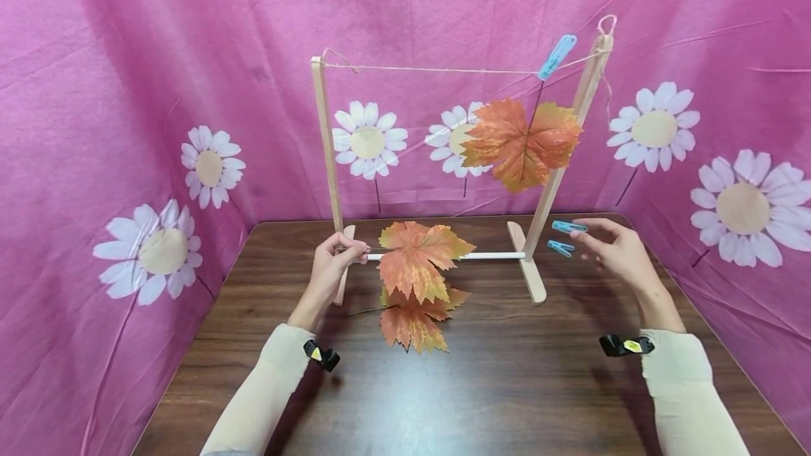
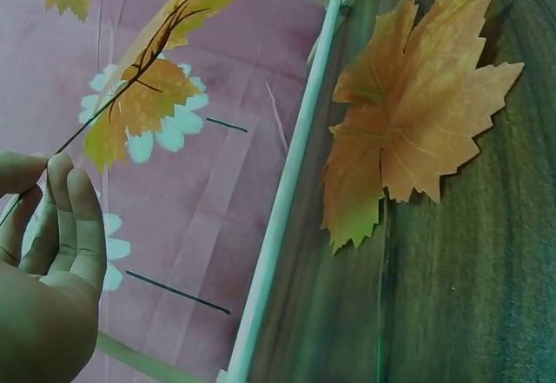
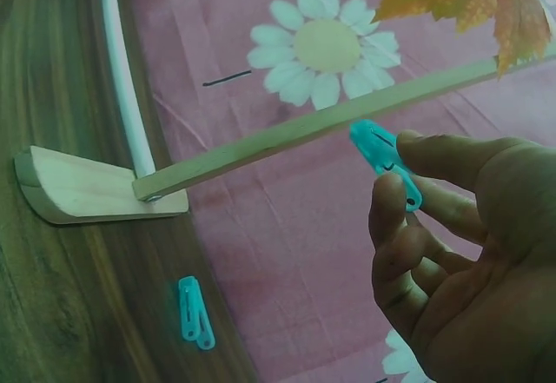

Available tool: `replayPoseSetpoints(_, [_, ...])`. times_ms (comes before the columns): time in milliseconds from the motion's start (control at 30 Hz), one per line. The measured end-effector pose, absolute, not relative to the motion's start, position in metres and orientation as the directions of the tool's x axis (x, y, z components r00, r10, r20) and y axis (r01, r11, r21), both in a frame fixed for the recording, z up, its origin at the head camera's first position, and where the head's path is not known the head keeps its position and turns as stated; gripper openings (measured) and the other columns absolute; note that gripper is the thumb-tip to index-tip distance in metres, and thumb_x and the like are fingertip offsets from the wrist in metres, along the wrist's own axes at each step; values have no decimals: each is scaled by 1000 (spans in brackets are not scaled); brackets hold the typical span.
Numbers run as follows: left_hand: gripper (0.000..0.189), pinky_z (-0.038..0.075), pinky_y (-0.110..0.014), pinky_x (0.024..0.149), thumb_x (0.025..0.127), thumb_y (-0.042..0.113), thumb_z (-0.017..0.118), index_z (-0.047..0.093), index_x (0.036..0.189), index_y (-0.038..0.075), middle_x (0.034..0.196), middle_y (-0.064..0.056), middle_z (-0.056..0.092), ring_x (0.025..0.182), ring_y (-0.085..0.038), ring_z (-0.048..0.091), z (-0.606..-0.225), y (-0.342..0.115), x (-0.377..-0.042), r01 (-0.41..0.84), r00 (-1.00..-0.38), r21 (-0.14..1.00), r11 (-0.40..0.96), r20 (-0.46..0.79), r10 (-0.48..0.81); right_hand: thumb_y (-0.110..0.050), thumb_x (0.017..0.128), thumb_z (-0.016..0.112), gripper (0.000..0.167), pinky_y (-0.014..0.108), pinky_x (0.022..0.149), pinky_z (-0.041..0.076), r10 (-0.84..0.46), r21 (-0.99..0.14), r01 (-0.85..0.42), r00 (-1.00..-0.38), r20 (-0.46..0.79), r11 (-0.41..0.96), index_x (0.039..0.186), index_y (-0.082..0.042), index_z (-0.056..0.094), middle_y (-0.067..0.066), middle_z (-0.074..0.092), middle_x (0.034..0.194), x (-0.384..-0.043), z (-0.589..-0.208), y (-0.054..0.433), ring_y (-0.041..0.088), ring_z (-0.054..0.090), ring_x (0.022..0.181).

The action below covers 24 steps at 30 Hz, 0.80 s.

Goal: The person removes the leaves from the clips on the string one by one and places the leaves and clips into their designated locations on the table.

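My left hand (image 1: 331,262) pinches the thin dark stem of an orange artificial maple leaf (image 1: 415,259), which it holds up in front of the stand's white crossbar (image 1: 494,256). Below it, a second maple leaf (image 2: 417,105) lies on the table with its stem pointing left. My right hand (image 1: 614,252) pinches a blue clothespin (image 3: 387,166) between thumb and fingers, right of the stand. Another blue clothespin (image 3: 195,313) lies on the tabletop beneath that hand. A third maple leaf (image 1: 522,143) hangs by its stem from a blue clothespin (image 1: 557,57) on the string.
A wooden stand has a left post (image 1: 327,146) and a right post (image 1: 564,146), with a string (image 1: 437,70) tied between their tops. It stands on the brown wooden table (image 1: 481,371). Behind hangs a pink cloth (image 1: 266,34) printed with white daisies.
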<state>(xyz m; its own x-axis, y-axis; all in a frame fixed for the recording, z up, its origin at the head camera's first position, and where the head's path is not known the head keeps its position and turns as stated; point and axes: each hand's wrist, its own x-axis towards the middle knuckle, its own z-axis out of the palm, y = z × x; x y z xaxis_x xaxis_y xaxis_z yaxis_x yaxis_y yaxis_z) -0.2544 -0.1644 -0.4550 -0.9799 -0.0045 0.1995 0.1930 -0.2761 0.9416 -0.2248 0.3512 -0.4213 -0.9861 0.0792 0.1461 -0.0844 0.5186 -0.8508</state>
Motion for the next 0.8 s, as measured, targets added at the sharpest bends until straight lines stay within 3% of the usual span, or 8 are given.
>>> replayPoseSetpoints(233, [29,64,-23,71,96,-13,64,63,78,10,83,1,78,68,-9,71,-460,-168,-253,180,-983,950,-257,184,-5,-25,103,72,40,28,45,53,60,-846,-112,-984,167,522,138,-7,63,-9,73,68,-227,-431,354,3,66,58])
replayPoseSetpoints(400, [27,65,-25,74,97,-11,63,61,79,9,86,1,79,70,-9,72,-465,-171,-251,169,-984,955,-246,176,6,-28,106,68,46,27,44,52,64,-830,-121,-981,185,544,143,-1,60,-17,71,68,-229,-437,353,1,65,57])
replayPoseSetpoints(600, [28,65,-25,75,97,-13,62,59,78,8,86,-1,79,74,-11,74,-471,-174,-250,158,-986,952,-263,169,18,-26,104,70,45,29,44,51,95,-835,-84,-982,161,544,137,2,58,-13,71,65,-232,-448,355,0,64,58])
replayPoseSetpoints(800, [26,66,-25,75,97,-12,63,58,79,6,86,-3,79,77,-13,75,-480,-179,-248,142,-988,955,-261,154,26,-20,102,72,43,28,45,50,112,-830,-49,-985,134,556,136,1,57,-18,71,68,-237,-461,359,1,66,60])
